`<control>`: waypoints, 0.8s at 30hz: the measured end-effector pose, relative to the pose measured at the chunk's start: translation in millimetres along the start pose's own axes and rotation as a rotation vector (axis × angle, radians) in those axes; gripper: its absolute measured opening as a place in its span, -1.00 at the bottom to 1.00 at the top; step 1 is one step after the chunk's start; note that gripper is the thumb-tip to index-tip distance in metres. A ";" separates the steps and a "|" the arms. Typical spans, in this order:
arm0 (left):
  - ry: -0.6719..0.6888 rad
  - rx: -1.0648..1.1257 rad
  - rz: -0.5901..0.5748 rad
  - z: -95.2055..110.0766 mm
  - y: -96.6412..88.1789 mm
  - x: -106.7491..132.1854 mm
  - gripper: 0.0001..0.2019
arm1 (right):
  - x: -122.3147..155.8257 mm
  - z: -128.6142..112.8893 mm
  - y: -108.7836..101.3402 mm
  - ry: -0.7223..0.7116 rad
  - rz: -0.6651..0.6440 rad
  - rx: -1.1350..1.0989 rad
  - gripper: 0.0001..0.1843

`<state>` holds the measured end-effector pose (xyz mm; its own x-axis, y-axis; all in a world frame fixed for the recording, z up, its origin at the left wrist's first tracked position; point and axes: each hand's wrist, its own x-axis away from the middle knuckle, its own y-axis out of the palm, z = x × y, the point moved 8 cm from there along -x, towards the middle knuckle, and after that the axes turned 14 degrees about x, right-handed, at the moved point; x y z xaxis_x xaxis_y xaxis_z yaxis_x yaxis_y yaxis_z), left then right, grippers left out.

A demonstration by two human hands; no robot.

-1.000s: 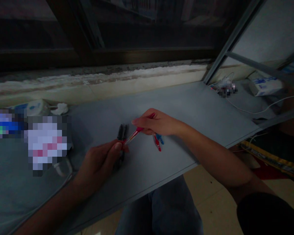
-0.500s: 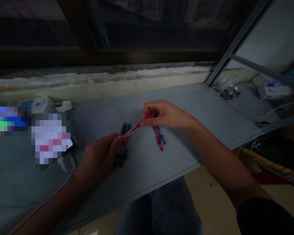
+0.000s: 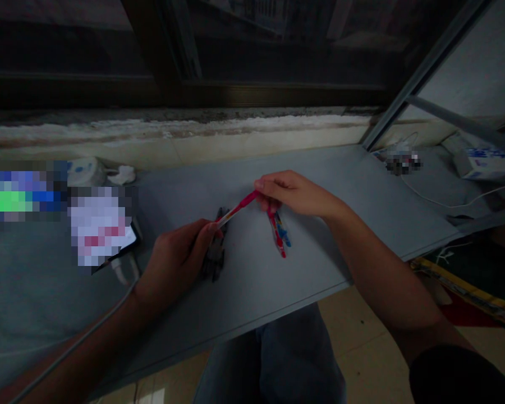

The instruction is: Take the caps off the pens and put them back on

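A pen [image 3: 235, 212] with a clear barrel and a red end slants up to the right between my two hands, above the desk. My left hand [image 3: 183, 249] is closed on its lower left end. Thumb and fingers of my right hand [image 3: 292, 191] pinch the red end. On the desk below my right hand lie a red pen [image 3: 278, 235] and a blue pen [image 3: 285, 235], side by side, their upper ends partly hidden by that hand. Several dark, slim items [image 3: 214, 264], too dim to name, lie beside my left hand, which covers some of them.
The grey desk [image 3: 252, 292] runs along a wall under a dark window. To the left are a blurred-out pale item [image 3: 96, 224], a device with a cable [image 3: 128, 241] and a white round object [image 3: 86, 171]. A metal post [image 3: 387, 115] and a white box [image 3: 488, 163] stand right.
The view has shifted slightly. My right hand has turned, its thumb now on top near the pen's red end. Both hands still hold the pen.
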<state>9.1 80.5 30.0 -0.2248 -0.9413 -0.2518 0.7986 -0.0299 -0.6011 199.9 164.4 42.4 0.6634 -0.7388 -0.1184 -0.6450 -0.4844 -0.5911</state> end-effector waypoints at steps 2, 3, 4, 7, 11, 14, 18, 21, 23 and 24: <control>-0.004 0.001 -0.009 -1.3 1.2 -0.1 -0.60 | 0.1 -0.4 1.2 0.007 -0.018 -0.024 -0.63; -0.011 0.003 -0.015 -2.2 1.9 0.0 -0.60 | 0.0 -2.9 0.2 -0.019 -0.011 -0.056 -0.69; -0.019 0.008 -0.021 -2.8 2.5 0.1 -0.59 | -0.1 -5.7 -1.6 -0.049 0.003 -0.091 -0.74; -0.038 0.039 -0.038 -2.0 3.9 1.0 -0.57 | -0.2 -10.8 -8.1 -0.090 0.060 -0.170 -0.77; -0.053 0.104 -0.074 0.8 6.7 1.8 -0.57 | -0.4 -12.5 -9.1 -0.072 0.085 -0.249 -0.79; -0.080 0.176 -0.082 -2.2 8.0 1.9 -0.53 | -0.3 -13.2 -8.3 -0.089 0.090 -0.320 -0.82; -0.098 0.240 -0.095 -6.7 10.0 3.4 -0.50 | 1.4 -11.9 -16.5 -0.108 0.175 -0.368 -0.86; -0.087 0.239 -0.120 -7.6 11.8 4.7 -0.52 | 1.9 -8.6 -20.7 -0.054 0.213 -0.342 -0.80; -0.072 0.215 -0.141 -7.5 12.8 4.8 -0.55 | 1.7 -7.3 -23.7 -0.031 0.245 -0.337 -0.76; -0.056 0.202 -0.152 -6.6 13.2 4.5 -0.56 | 1.5 -6.8 -25.5 -0.026 0.267 -0.336 -0.75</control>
<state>14.9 78.1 15.9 -0.3242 -0.9378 -0.1240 0.8547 -0.2342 -0.4634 214.8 172.5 62.8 0.4631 -0.8488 -0.2550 -0.8801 -0.4066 -0.2450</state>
